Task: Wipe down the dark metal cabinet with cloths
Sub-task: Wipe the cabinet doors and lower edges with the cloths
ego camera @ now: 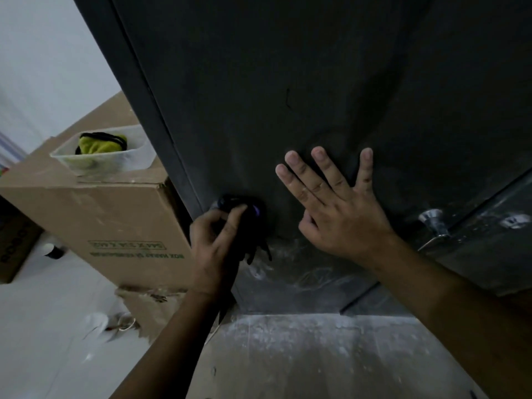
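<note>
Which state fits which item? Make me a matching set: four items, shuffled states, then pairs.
1 left hand
2 right hand
3 yellow-green cloth
4 metal handle

A in white tub on cardboard box
B flat on cabinet, fingers spread
C grips dark cloth against cabinet
D sticks out of cabinet, right of both hands

Pairs: 1-C, 2-B, 3-A, 4-D

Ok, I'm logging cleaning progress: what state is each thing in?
Cabinet: pale smears low down.
Dark cloth: bunched, pressed on cabinet.
Left hand: grips dark cloth.
Right hand: flat on cabinet, fingers spread.
Green cloth: crumpled in tub.
Tub: open, on box.
Box: bottom edge torn.
</note>
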`<state>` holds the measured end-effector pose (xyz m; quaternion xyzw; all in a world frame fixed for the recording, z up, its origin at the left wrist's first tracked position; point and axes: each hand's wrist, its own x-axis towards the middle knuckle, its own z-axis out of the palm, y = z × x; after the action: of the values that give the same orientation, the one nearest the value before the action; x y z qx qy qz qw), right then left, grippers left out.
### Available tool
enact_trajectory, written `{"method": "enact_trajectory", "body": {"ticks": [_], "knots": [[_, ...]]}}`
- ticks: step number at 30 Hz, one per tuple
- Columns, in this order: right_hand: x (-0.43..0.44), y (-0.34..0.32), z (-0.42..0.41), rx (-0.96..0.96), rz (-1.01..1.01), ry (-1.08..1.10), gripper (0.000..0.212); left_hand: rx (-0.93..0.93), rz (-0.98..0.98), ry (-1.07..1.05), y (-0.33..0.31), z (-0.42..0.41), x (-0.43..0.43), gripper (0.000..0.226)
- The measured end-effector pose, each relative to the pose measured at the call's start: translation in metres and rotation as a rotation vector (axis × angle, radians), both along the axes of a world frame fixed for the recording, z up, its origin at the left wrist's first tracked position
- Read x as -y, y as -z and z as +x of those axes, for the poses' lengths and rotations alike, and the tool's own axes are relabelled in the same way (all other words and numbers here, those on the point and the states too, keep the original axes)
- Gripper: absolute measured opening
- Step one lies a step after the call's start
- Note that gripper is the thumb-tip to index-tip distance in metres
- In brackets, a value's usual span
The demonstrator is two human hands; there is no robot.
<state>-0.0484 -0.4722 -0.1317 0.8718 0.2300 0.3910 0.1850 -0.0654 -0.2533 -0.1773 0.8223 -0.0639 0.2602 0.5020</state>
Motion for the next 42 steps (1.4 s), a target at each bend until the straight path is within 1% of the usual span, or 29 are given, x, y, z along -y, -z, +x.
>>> {"method": "enact_trajectory", "body": {"ticks": [1,2,3,4,5,7,8,9,10,11,12,13,15,16,17,20,21,26,28,30,32,33,35,37,39,40,41,42], "knots": [[0.000,-0.001,0.000,0.007,0.000,-0.006,0.082,0.090,0.013,-0.057,-0.010,0.001,0.003,0.017],[0.001,-0.003,-0.001,0.018,-0.002,-0.014,0.081,0.138,-0.046,-0.069,-0.017,0.003,0.002,0.017],[0.002,-0.005,-0.001,0.030,-0.002,-0.021,0.080,0.162,-0.121,-0.079,-0.020,0.007,0.002,0.025],[0.003,-0.007,-0.002,0.038,-0.004,-0.029,0.079,0.148,-0.170,-0.107,-0.029,0.009,0.003,0.035],[0.004,-0.009,-0.004,0.041,0.005,-0.044,0.077,0.121,-0.124,-0.133,-0.036,0.008,0.004,0.041],[0.004,-0.017,-0.008,0.030,0.052,-0.100,0.070,0.103,-0.093,-0.056,-0.043,0.005,0.004,0.041],[0.004,-0.022,-0.011,0.026,0.088,-0.136,0.065,0.136,-0.046,-0.058,-0.048,0.006,0.003,0.033],[0.004,-0.030,-0.015,0.020,0.128,-0.171,0.061,0.176,-0.014,-0.041,-0.058,0.001,0.002,0.018],[0.002,-0.038,-0.018,-0.003,0.186,-0.205,0.058,0.243,0.059,-0.045,-0.069,0.000,0.002,0.011],[0.001,-0.049,-0.022,-0.038,0.249,-0.230,0.057,0.298,0.094,-0.030,-0.082,0.004,0.004,0.019],[-0.001,-0.060,-0.024,-0.070,0.328,-0.251,0.058,0.296,0.060,-0.001,-0.099,0.005,0.008,0.024],[-0.003,-0.079,-0.026,-0.074,0.390,-0.256,0.061,0.342,0.090,0.018,-0.119,0.010,0.012,0.028],[-0.009,-0.107,-0.027,-0.063,0.488,-0.241,0.066,0.468,0.192,-0.081,-0.157,0.012,0.026,0.040],[-0.011,-0.123,-0.029,-0.034,0.523,-0.231,0.068,0.516,0.201,-0.090,-0.173,0.015,0.029,0.044],[-0.012,-0.145,-0.031,-0.002,0.552,-0.216,0.071,0.514,0.164,-0.074,-0.196,0.017,0.033,0.044],[-0.011,-0.185,-0.033,0.013,0.629,-0.143,0.076,0.441,0.008,0.056,-0.252,0.017,0.048,0.044],[-0.010,-0.193,-0.033,0.017,0.659,-0.106,0.076,0.405,-0.012,0.081,-0.267,0.015,0.052,0.045],[0.005,-0.237,-0.033,0.177,0.727,0.024,0.072,0.235,-0.020,0.225,-0.339,0.009,0.082,0.039],[0.010,-0.249,-0.032,0.194,0.748,0.003,0.068,0.189,0.007,0.303,-0.359,0.008,0.094,0.035],[0.018,-0.258,-0.032,0.145,0.782,-0.070,0.067,0.116,0.028,0.414,-0.376,0.008,0.101,0.027],[0.032,-0.268,-0.034,0.089,0.789,-0.148,0.066,0.052,0.064,0.535,-0.394,0.006,0.105,0.031],[0.039,-0.273,-0.035,0.065,0.768,-0.175,0.069,0.053,0.089,0.583,-0.403,0.005,0.104,0.035],[0.050,-0.282,-0.036,0.038,0.700,-0.182,0.084,0.099,0.108,0.633,-0.419,0.004,0.100,0.042],[0.057,-0.293,-0.034,0.077,0.661,-0.157,0.097,0.193,0.086,0.602,-0.431,0.005,0.093,0.046],[0.060,-0.313,-0.030,0.177,0.741,-0.164,0.102,0.377,0.086,0.538,-0.440,0.006,0.084,0.039],[0.059,-0.325,-0.026,0.231,0.836,-0.182,0.099,0.484,0.104,0.496,-0.444,0.007,0.079,0.034],[0.061,-0.340,-0.023,0.302,0.922,-0.198,0.091,0.585,0.144,0.446,-0.448,0.009,0.076,0.030],[0.061,-0.351,-0.017,0.378,0.975,-0.220,0.076,0.667,0.204,0.393,-0.451,0.012,0.073,0.029]]}}
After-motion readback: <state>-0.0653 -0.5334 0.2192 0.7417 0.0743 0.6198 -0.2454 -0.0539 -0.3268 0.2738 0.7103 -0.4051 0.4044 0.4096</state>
